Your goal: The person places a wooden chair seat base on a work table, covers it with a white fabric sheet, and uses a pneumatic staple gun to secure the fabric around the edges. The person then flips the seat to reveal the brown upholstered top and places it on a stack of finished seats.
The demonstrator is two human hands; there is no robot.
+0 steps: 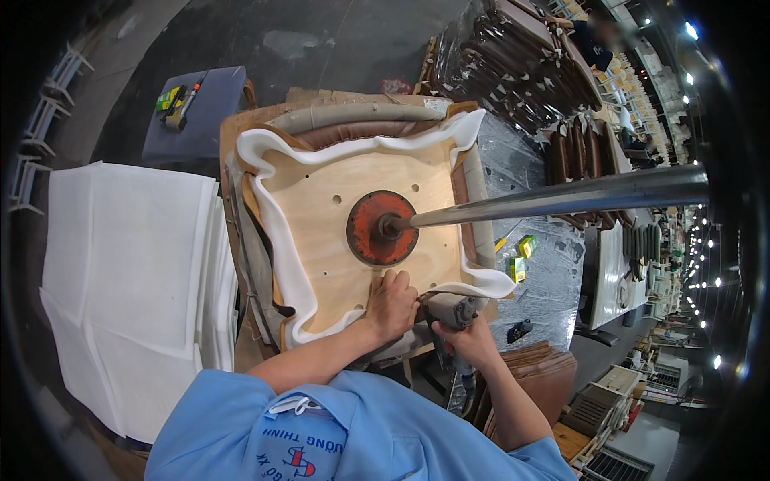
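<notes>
A pale plywood seat panel [309, 232] lies face up, framed by a wavy white foam edge [277, 228] and a brown cover [369, 132] underneath. A round red press plate [370, 232] on a metal rod [553, 196] bears down on its middle. My left hand [391, 307] is closed at the panel's near edge, fingertips curled onto the wood; what it pinches there is hidden under the fingers. My right hand [473, 345] grips a grey staple gun [451, 310], whose front end sits at the same edge, just right of my left hand.
White foam sheets [120, 280] are stacked at left. A blue-grey stool [216, 104] beyond holds a tool [186, 106]. At right, small yellow-green boxes [521, 256] lie on a plastic-covered table [553, 280]. Brown cushions [513, 64] pile up behind; brown panels [533, 377] stand near my right arm.
</notes>
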